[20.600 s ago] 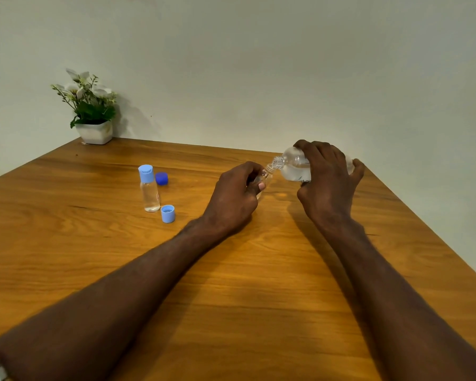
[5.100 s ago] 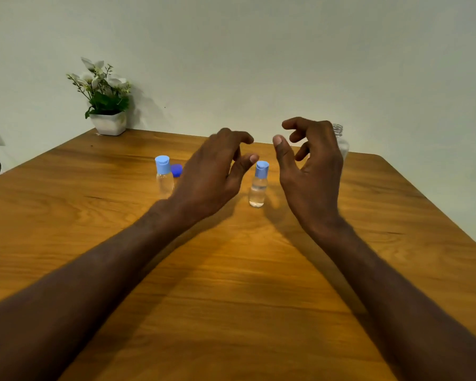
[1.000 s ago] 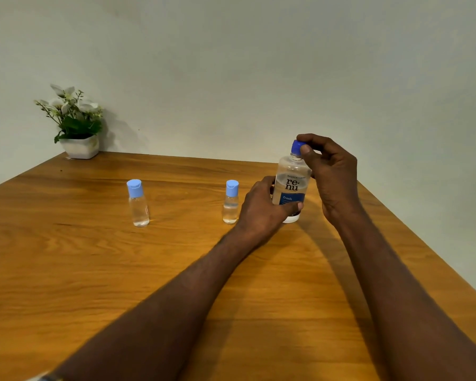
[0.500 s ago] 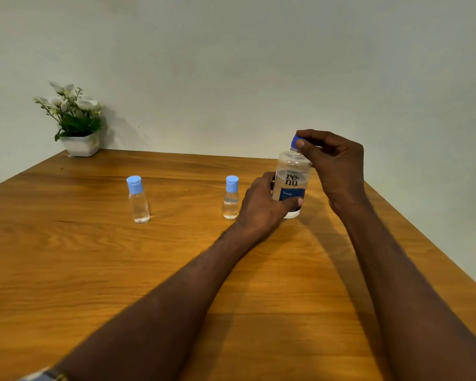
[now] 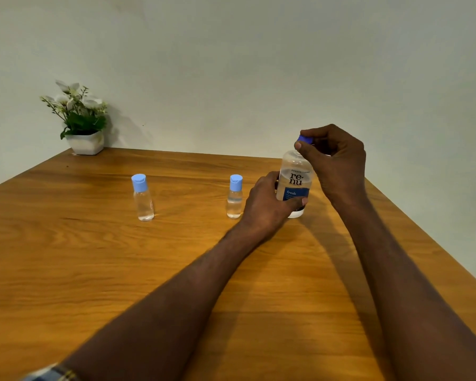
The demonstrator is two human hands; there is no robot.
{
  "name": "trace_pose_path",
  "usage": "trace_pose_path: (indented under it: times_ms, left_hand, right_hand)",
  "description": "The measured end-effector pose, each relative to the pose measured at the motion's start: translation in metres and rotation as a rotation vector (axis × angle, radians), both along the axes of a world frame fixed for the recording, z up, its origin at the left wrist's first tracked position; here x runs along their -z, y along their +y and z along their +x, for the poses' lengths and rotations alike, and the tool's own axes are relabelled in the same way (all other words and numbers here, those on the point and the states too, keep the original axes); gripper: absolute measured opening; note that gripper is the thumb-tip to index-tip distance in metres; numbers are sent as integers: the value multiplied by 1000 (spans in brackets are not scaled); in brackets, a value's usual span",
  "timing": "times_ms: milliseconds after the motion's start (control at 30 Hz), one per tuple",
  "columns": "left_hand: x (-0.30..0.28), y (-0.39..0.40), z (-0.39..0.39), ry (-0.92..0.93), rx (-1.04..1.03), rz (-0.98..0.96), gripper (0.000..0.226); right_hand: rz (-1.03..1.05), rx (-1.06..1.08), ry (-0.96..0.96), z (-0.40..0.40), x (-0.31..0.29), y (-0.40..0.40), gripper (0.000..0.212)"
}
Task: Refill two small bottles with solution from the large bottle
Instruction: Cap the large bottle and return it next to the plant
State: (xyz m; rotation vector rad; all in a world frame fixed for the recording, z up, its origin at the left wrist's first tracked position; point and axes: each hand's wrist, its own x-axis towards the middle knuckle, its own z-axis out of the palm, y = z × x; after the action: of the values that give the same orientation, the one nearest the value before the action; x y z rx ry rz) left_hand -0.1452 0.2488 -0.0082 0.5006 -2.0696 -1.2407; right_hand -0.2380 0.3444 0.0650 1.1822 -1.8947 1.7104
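The large clear bottle (image 5: pixel 296 180) with a "renu fresh" label stands upright on the wooden table (image 5: pixel 121 270) at the far right. My left hand (image 5: pixel 267 204) grips its lower body. My right hand (image 5: pixel 335 158) pinches its dark blue cap (image 5: pixel 303 138) from above. Two small clear bottles with light blue caps stand upright to the left: one (image 5: pixel 234 198) just beside my left hand, the other (image 5: pixel 143 199) farther left. Both hold clear liquid.
A small white pot with flowers (image 5: pixel 80 122) sits at the table's far left corner against the pale wall. The table's right edge runs diagonally close behind the large bottle.
Over the last second my right hand has turned on the dark blue cap, fingers shifting round it. My left hand stays on the large bottle. Both small bottles are unmoved.
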Motion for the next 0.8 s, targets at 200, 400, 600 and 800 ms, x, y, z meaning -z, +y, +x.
trace_pose_path:
  times_ms: [200, 400, 600, 800]
  left_hand:
    - [-1, 0, 1, 9, 0, 1, 67]
    - [-2, 1, 2, 5, -5, -4, 69]
    - [-2, 0, 2, -1, -1, -10, 69]
    - [-2, 0, 2, -10, 8, 0, 70]
  right_hand:
    - [-4, 46, 11, 6, -3, -2, 22]
    - [-29, 96, 7, 10, -3, -3, 26]
    - [9, 99, 36, 10, -2, -4, 24]
    - [-11, 55, -23, 9, -2, -1, 17]
